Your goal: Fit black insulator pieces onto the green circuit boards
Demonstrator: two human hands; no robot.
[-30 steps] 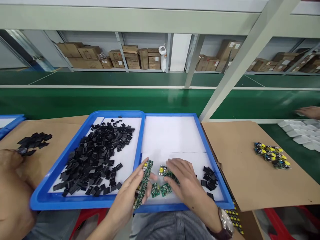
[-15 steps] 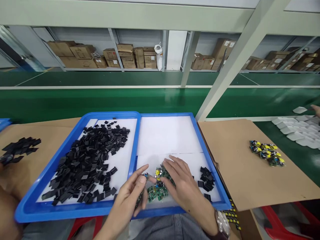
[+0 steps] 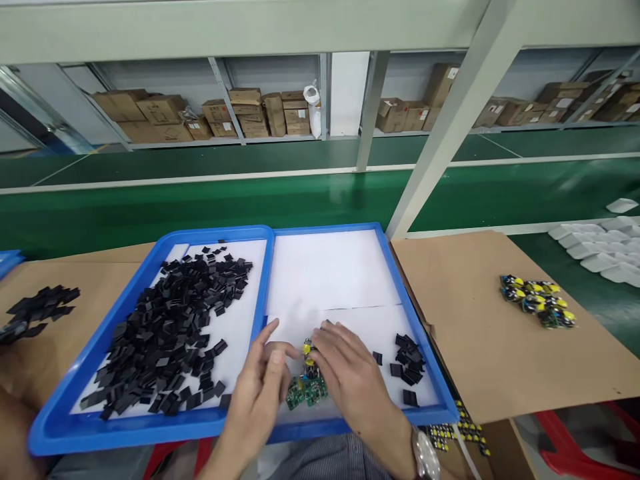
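Though near, boards (image 3: 315,391) partly behind hands (image 3: 356,383)

Cardboard boxes (image 3: 163,110) line grey shelving (image 3: 324,93) beyond a green surface (image 3: 225,203) and pale slanting post (image 3: 449,127).

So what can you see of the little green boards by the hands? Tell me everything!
The green circuit boards lie in a small cluster near the front of the right-hand blue tray, on its white lining. Two squarish ones show tiny pale bits; behind them are yellow and black parts. The right hand covers some of the cluster. The left hand is close, but contact is unclear.
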